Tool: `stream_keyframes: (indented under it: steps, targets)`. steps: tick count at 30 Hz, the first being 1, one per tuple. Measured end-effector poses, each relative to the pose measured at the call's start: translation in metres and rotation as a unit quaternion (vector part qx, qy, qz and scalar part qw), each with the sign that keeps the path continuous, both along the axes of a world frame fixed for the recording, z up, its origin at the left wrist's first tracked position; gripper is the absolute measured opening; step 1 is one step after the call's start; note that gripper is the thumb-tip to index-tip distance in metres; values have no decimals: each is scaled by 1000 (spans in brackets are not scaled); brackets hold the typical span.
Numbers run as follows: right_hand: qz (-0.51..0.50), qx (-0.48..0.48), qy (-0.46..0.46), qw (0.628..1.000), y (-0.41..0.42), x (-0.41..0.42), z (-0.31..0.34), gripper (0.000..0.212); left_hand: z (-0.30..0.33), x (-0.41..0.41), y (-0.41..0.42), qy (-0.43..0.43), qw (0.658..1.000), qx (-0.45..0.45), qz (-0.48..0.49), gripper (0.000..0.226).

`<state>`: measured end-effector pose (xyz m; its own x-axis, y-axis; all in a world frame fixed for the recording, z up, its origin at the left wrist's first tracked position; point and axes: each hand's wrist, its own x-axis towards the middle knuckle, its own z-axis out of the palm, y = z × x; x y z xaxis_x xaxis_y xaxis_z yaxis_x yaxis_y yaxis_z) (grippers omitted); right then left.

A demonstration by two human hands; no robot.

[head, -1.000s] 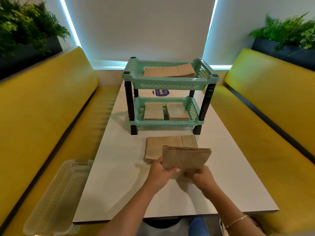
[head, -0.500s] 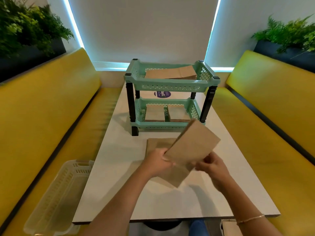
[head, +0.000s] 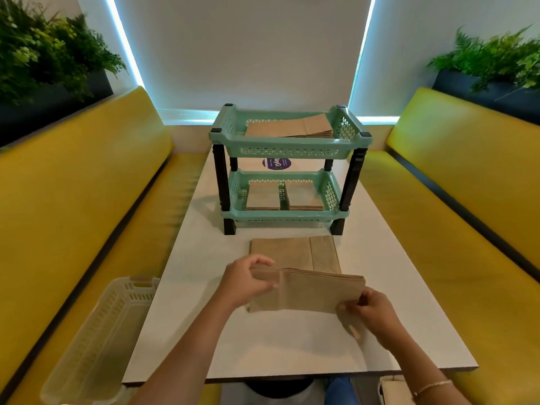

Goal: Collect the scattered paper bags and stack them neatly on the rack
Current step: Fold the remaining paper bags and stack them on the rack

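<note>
Head view: left hand [head: 248, 280] pinches left end of bundle of paper bags [head: 309, 292], right hand [head: 369, 312] pinches its right lower corner; bundle held flat just above table [head: 204, 331]. Second pile of bags [head: 295, 252] lies flat on table, between bundle and two-tier rack [head: 289, 147]. Both tiers already carry stacks. Judged step: squaring collected bundle. Next: lift clear of pile, set flush on tier.

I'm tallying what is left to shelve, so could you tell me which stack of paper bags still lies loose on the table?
The flat stack just in front of the rack. The others lie in the rack's trays or are gripped by both hands.
</note>
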<state>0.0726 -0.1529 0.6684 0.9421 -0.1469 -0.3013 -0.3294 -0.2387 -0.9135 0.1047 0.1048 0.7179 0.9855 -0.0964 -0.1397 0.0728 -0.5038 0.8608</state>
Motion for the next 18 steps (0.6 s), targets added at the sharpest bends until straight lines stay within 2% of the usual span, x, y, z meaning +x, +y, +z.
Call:
stream_keyframes:
  steps: [3, 5, 8, 10, 12, 14, 16, 18]
  targets:
    - [6, 6, -7, 1000, 2, 2, 3, 26, -21, -7, 1, 18, 989, -139, 44, 39]
    - [5, 6, -10, 1000, 2, 3, 5, 28, -27, -8, 0, 12, 985, -162, 55, 38]
    - [19, -62, 19, 998, 0, 4, -1, 22, -29, -6, -3, 15, 988, -146, 41, 34]
    - [29, -77, 29, 996, 0, 5, -1, 19, -21, -4, -2, 9, 993, -112, 33, 31]
    - [33, -60, 18, 997, 0, 7, 3, 22, -8, 2, 0, -7, 999, -37, 8, 27]
    - [28, -18, -1, 999, 1, 9, 12, 22, 9, 7, 1, -12, 996, 71, -50, 25]
    - [12, 39, -22, 999, 1, 11, 22, 15, 23, 11, -4, -5, 978, 172, -116, 29]
    - [-11, 98, -48, 994, 2, 15, 37, 13, 32, 14, -9, -5, 971, 198, -132, 29]
